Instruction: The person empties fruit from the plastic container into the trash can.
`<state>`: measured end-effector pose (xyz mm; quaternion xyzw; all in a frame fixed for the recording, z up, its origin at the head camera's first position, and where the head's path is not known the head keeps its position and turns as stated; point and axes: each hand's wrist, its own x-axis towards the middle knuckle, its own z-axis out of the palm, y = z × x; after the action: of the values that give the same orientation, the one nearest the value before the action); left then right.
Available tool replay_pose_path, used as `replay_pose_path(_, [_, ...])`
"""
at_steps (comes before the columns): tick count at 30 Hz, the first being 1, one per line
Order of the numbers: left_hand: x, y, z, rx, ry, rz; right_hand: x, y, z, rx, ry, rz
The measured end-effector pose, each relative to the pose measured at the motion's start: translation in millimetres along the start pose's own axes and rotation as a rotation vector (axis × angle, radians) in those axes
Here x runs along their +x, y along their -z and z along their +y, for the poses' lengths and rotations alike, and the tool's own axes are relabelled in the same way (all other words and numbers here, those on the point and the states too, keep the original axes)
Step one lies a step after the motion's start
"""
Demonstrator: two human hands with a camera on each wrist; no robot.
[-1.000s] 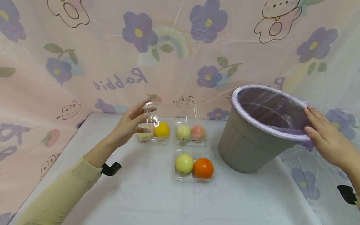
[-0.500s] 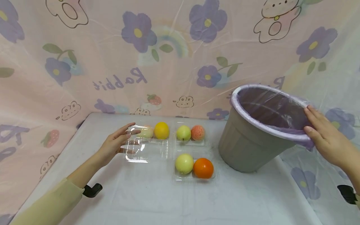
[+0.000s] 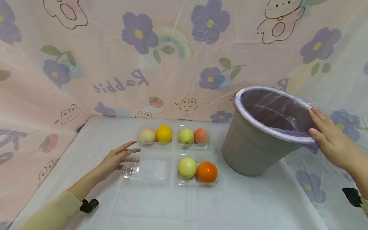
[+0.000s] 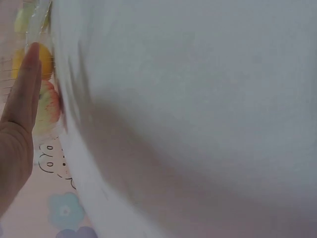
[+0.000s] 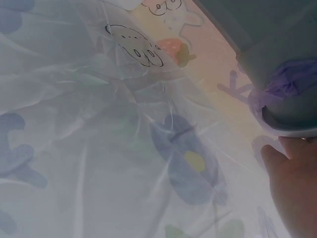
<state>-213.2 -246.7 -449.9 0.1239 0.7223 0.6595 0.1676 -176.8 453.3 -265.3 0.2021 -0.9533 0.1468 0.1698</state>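
My left hand (image 3: 115,161) has its fingers extended and spread at the left end of a clear plastic fruit box (image 3: 148,169) with nothing in it. Some fingers overlap its see-through side; whether they grip it I cannot tell. In the left wrist view the fingers (image 4: 22,94) look straight. My right hand (image 3: 334,137) rests its fingertips and thumb on the right rim of a grey trash can (image 3: 254,142) lined with a purple bag (image 3: 302,139). The right wrist view shows that hand (image 5: 297,183) against the rim from outside.
Behind the left box, another clear box holds a pale peach (image 3: 147,136) and a yellow fruit (image 3: 164,134). To its right, one holds a green fruit (image 3: 186,136) and a pink fruit (image 3: 201,136). A front right box has a pale green fruit (image 3: 187,167) and an orange (image 3: 207,172).
The left hand has brought the clear box from above the back left fruit down and toward the front left. The right hand and the trash can have stayed in place.
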Motion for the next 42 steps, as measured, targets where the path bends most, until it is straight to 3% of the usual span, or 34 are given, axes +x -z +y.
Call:
replay_pose_path(7, [-1.9, -0.7, -5.9, 0.024, 0.020, 0.016, 0, -2, -1, 0.004, 0.018, 0.000])
replay_pose_path(16, [-2.6, -5.9, -10.4, 0.129, 0.067, 0.145, 1, -2, 0, 0.001, 0.014, 0.000])
replay_pose_path(21, [0.1, -12.8, -9.5, 0.312, 0.046, 0.251, 1, -2, 0, -0.004, 0.011, 0.005])
replay_pose_path(25, [1.5, -16.5, -7.9, 0.425, 0.069, 0.326, 1, -1, -2, -0.015, 0.002, 0.004])
replay_pose_path(32, [1.3, -19.2, -6.4, 0.419, 0.124, 0.367, 1, -1, -4, -0.027, -0.013, 0.002])
replay_pose_path(42, [2.4, -23.7, -8.8, 0.329, 0.152, 0.322, 0, -1, -4, -0.028, -0.018, 0.001])
